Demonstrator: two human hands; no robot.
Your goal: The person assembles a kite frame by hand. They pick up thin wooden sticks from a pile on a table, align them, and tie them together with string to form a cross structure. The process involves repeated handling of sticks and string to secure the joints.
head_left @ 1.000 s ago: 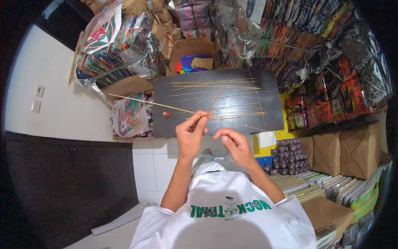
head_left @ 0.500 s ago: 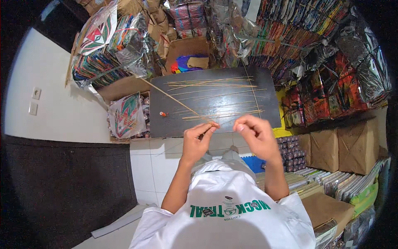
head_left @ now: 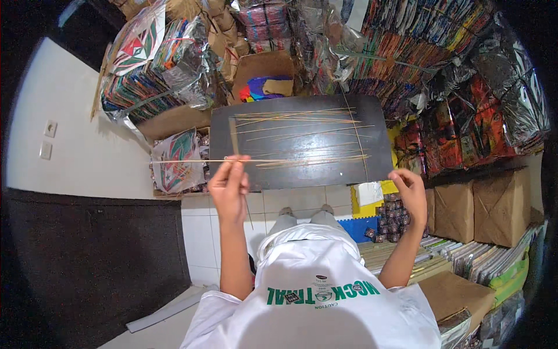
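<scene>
My left hand [head_left: 229, 191] is closed in a pinch over the left front of the black table. It grips crossed thin bamboo sticks [head_left: 192, 161]: one lies level and reaches far to the left, the other runs up and down through the fingers. My right hand [head_left: 410, 195] is beyond the table's right front corner, thumb and fingertips together. Whatever it may be pinching is too fine to make out. Several more loose sticks [head_left: 308, 135] lie roughly side by side across the table.
The black table [head_left: 279, 181] has one thin stick or cord [head_left: 359, 139] lying across its right part. A cardboard box [head_left: 261, 63] stands behind it. Bundled stacks [head_left: 418, 35] crowd the back and right. Brown wrapped packages [head_left: 453, 212] and small dark boxes [head_left: 395, 218] are at the right.
My hands have moved apart: the left, with the sticks, went left, and the right went out past the table's corner. The held sticks now form a cross. The orange spool is no longer visible.
</scene>
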